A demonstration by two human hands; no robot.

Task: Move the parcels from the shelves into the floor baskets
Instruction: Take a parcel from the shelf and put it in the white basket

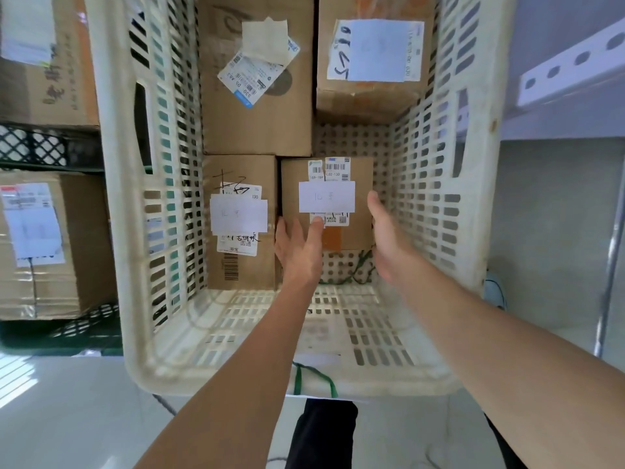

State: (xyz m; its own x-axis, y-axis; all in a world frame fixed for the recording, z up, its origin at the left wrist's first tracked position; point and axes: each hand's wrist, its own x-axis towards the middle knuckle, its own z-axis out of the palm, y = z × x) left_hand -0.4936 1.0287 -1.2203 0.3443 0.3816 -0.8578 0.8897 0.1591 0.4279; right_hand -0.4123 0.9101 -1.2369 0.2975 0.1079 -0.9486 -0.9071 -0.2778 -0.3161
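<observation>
I look down into a white slotted floor basket (pixel 338 377). A small cardboard parcel (pixel 358 231) with white labels lies at its near right. My left hand (pixel 297 247) holds the parcel's near left corner, thumb on the top label, fingers down its left side. My right hand (pixel 389 238) lies flat along the parcel's right side with the fingers straight. Another labelled parcel (pixel 241 265) lies just left of it. Two larger parcels fill the far end, one on the left (pixel 260 126) and one on the right (pixel 368 93).
Bare perforated basket floor (pixel 341 265) shows in front of the small parcel. Left of the white basket stand dark mesh baskets (pixel 50 147) holding big cardboard boxes (pixel 50 245). A perforated metal shelf rail (pixel 575 62) is at the upper right. Pale floor lies below.
</observation>
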